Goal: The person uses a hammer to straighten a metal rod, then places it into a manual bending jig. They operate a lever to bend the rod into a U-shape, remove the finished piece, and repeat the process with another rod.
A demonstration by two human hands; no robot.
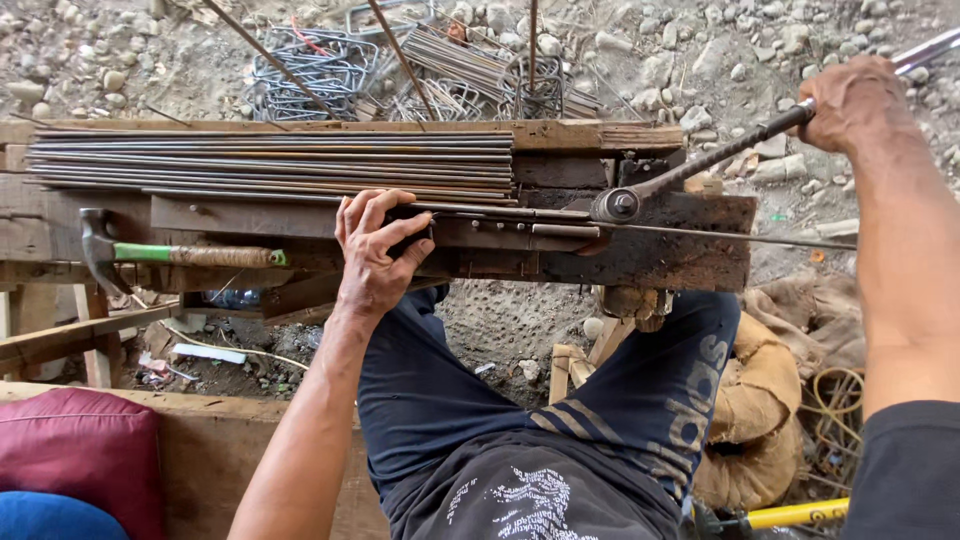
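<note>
My left hand [375,250] grips the front edge of a worn wooden bench [690,255] and presses a thin steel rod [740,238] that runs right across the bench. My right hand [850,100] is closed around the long metal lever [720,150] of a bending tool, whose round pivot [615,205] sits on the bench. A stack of straight steel rods [270,162] lies along the back of the bench, left of the pivot.
A hammer with a green and brown handle [170,255] rests on the bench at left. Bent wire stirrups [330,70] lie heaped on the gravel behind. A maroon cushion [80,450] is at lower left, burlap sacks [770,400] at right.
</note>
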